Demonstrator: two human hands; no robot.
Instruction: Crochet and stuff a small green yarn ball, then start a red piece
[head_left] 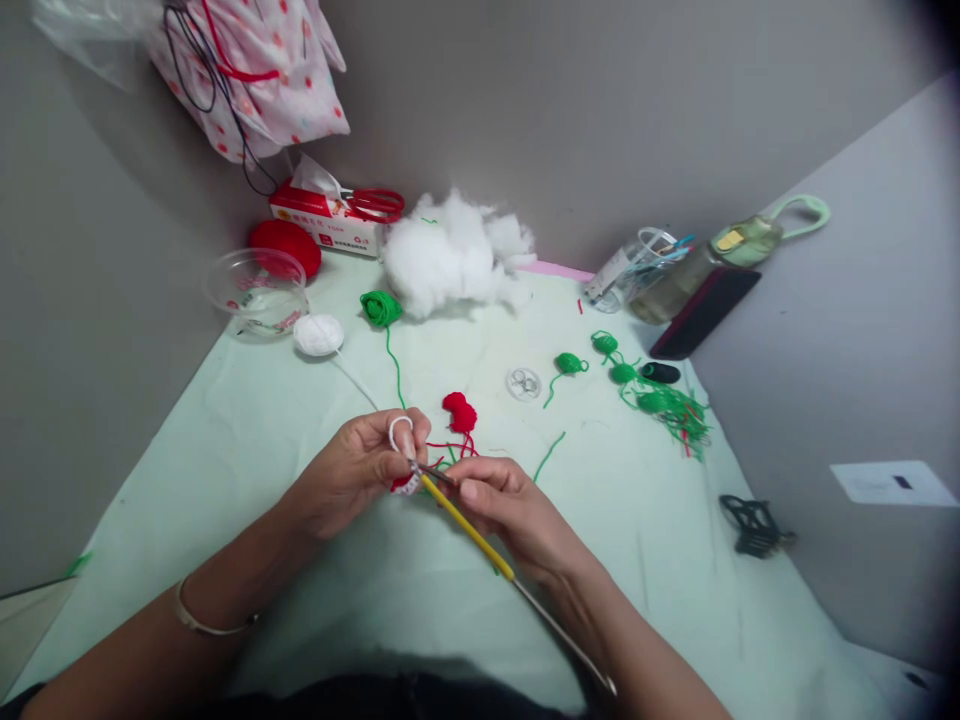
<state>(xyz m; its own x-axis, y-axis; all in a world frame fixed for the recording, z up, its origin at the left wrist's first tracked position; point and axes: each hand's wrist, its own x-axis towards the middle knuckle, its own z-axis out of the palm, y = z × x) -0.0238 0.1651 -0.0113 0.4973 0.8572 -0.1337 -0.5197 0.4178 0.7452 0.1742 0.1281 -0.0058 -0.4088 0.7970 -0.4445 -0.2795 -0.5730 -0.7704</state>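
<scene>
My left hand (367, 460) pinches a small red and white crochet piece (406, 484). A loop of white yarn (400, 424) stands up at its fingertips. My right hand (499, 500) is closed on a thin dark metal tool (436, 472), whose tip meets the piece. A crochet hook with a yellow grip (469, 525) slants from the piece past the right hand, its metal shaft reaching towards my right forearm. Which fingers hold this hook I cannot tell. Just beyond the hands lies a red crocheted piece (460, 411) with loose red tails.
White (319, 335), green (381, 308) and red yarn balls (285, 250) lie at back left by a clear tub (259, 290). Behind are a tissue box (330, 222), red-handled scissors (375, 205) and white stuffing (454, 255). Green crochet pieces (622, 373), a bottle (675, 280) and phone (705, 312) are right.
</scene>
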